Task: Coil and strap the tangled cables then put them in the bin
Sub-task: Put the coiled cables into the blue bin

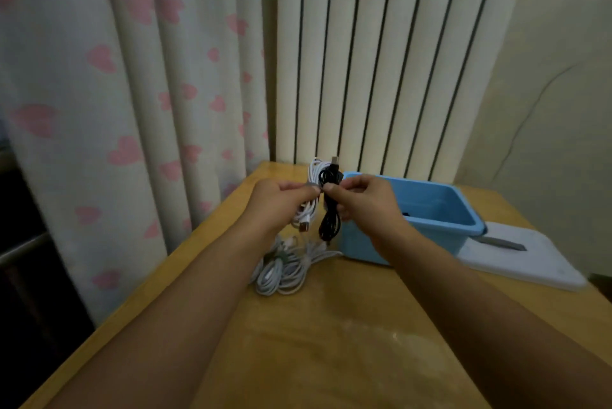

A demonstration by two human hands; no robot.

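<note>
My left hand (281,201) and my right hand (362,201) are raised together above the wooden table (331,342). Between them is a coiled white cable (309,210) with a USB plug hanging down, gripped by my left hand. My right hand pinches a coiled black cable (330,223) beside it. A grey strap (310,186) shows at the fingertips of my left hand. More white cables (284,273) lie in loose coils on the table below. The blue bin (440,210) stands just right of my hands, with something dark barely visible inside.
A white board (523,259) with a dark tool on it lies right of the bin. A heart-patterned curtain (132,110) hangs at the left, and a white radiator (381,61) stands behind the table. The table's left edge runs diagonally near my left forearm.
</note>
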